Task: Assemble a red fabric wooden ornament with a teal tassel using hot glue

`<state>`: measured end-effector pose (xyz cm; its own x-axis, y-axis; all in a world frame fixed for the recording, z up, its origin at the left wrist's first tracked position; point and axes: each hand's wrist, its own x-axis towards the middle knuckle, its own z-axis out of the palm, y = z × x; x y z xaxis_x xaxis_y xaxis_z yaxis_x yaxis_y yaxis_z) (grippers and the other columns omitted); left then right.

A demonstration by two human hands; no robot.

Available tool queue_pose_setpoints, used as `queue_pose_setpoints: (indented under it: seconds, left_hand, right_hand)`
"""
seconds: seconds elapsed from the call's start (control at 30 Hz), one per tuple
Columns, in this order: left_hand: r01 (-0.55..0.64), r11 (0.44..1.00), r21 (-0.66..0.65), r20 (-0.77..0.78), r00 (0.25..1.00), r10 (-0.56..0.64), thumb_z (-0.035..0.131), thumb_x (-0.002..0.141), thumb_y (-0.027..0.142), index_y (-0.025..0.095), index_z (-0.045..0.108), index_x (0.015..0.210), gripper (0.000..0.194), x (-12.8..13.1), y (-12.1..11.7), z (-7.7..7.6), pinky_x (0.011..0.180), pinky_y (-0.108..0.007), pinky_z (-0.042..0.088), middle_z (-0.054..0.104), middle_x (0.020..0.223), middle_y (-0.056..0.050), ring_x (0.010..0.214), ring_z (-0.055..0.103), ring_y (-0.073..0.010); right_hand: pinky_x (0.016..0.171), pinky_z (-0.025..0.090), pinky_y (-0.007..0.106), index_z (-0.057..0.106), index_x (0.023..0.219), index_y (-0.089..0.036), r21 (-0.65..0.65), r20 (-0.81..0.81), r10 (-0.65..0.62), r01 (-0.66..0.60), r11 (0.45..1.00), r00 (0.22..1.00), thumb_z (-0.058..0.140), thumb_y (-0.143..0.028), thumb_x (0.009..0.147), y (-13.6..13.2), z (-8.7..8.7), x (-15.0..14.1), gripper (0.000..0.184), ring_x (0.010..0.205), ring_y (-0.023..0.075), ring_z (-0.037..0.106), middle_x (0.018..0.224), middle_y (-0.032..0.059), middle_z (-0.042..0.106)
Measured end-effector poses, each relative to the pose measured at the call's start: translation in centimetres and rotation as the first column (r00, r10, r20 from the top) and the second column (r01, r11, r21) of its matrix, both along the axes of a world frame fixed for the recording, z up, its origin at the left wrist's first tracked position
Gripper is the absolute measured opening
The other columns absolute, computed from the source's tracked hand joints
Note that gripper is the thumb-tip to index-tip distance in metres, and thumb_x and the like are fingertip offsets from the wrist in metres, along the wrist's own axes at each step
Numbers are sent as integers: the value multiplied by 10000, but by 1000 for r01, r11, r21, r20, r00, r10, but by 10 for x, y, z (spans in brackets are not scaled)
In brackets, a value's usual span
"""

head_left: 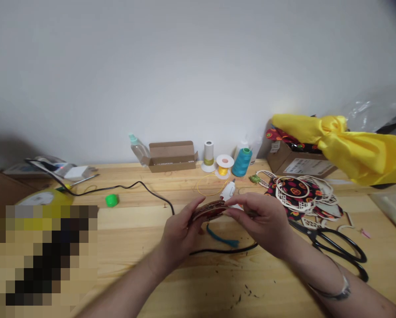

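Observation:
Both my hands meet over the middle of the wooden table (198, 282). My left hand (179, 232) and my right hand (262, 221) pinch a flat round piece (214, 209) with red patterned fabric and a pale frame, holding it edge-on between them. A teal tassel (221, 238) lies on the table just under the piece. Behind it rests a white glue gun (227, 191), whose black cord (224, 251) runs under my hands.
Black scissors (337, 247) lie right of my right hand, beside a pile of fretwork rings and patterned fabric (300, 194). Thread spools (241, 162), a small open carton (171, 155), a green cap (111, 200) and yellow cloth on a box (350, 143) stand further back.

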<state>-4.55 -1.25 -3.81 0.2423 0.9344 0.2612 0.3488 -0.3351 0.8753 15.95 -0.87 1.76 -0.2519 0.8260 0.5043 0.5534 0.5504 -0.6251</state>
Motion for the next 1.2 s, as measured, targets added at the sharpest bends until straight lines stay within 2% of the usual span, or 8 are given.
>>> queue_pose_setpoints:
  seconds: [0.1,0.3,0.47,0.6,0.77,0.97,1.2]
  left_hand:
    - [33,999,-8,52,998,-33,474,887,233,237,452,1289,403,2,-1,1,472,-209,545,742,974,-21,488,636,-90]
    - [48,999,-26,72,996,-46,478,888,220,224,447,1284,398,2,-2,1,509,-214,565,740,982,-30,536,664,-98]
    - [56,998,-3,65,996,-55,471,895,214,233,432,1292,399,0,-2,-2,599,-251,587,725,1032,-39,737,714,-151]
    - [68,997,34,116,991,-71,471,899,194,245,414,1287,395,1,-2,-2,676,-282,599,721,1043,-40,772,712,-151]
    - [83,992,98,218,971,-103,480,893,137,298,437,1222,369,3,-4,-10,663,-265,599,695,1081,-17,857,696,-156]
    - [62,968,244,209,971,-115,516,858,63,313,472,1146,384,2,-3,-15,602,-223,586,695,982,17,671,687,-102]
    - [96,959,265,182,972,-148,506,852,39,320,439,1178,436,1,-2,-16,620,-239,593,684,1042,1,729,691,-116]
  right_hand:
    - [547,427,231,685,869,-216,49,35,6,-8,999,999,631,-261,809,0,-4,-1,93,529,114,577,650,-3,689]
    - [580,437,233,681,884,-215,74,68,28,-33,997,997,613,-246,831,0,-6,-2,91,601,127,621,688,6,706]
    - [600,452,236,680,898,-211,109,74,38,-46,993,996,604,-217,838,0,-7,-2,97,633,133,643,720,15,720]
    - [617,473,242,679,897,-209,137,73,43,-52,989,996,598,-204,840,0,-9,-2,99,666,143,659,765,26,734]
    - [621,487,240,677,892,-202,151,74,34,-45,987,997,596,-196,840,0,-9,-2,96,664,141,664,763,32,735]
    - [583,474,214,672,889,-201,212,30,24,-30,977,999,635,-166,809,2,-9,-4,95,623,119,651,717,6,722]
    - [578,473,208,672,911,-192,229,12,31,-33,973,999,647,-148,796,1,-8,-5,126,614,113,645,701,2,715]
